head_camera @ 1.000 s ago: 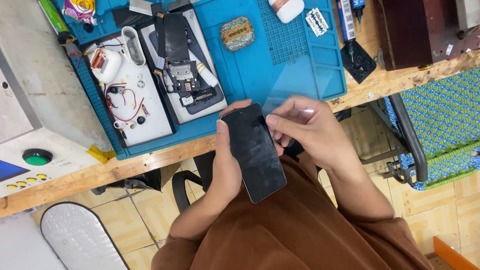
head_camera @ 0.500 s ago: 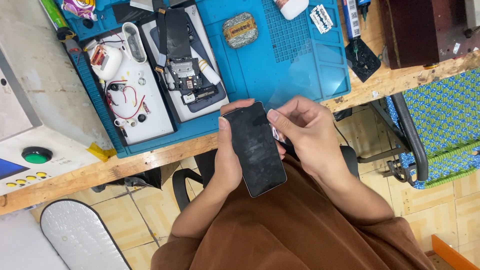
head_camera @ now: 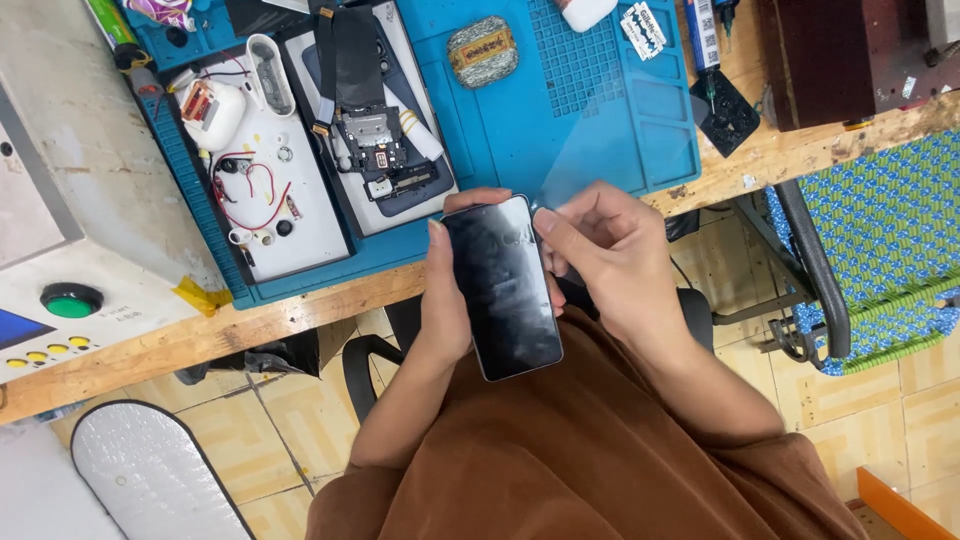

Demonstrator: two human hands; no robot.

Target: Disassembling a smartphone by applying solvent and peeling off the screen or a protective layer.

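Left hand point(head_camera: 445, 300) wraps the phone point(head_camera: 503, 287) from its left edge, thumb on the bezel, fingers behind. Phone sits screen-up, dark, over the lap, just off the front edge of the bench point(head_camera: 300, 300).

Right hand point(head_camera: 605, 255) pinches a clear film point(head_camera: 610, 140) at the phone's top right corner; fingers curled, thumb and index closed on the film's lower corner. The film stands up and away from the glass, over the blue mat point(head_camera: 560, 110). Looks fully off the screen, though the transparent edge is hard to trace, so a sliver may touch the corner.

Progress, judged from this: film is separated from the glass or nearly so; screen shows smudges; the phone looks whole.

On the mat: an opened phone point(head_camera: 375, 140) with flex cables exposed, a white tray point(head_camera: 265, 170) of small parts and red wires, a razor blade point(head_camera: 643, 28).
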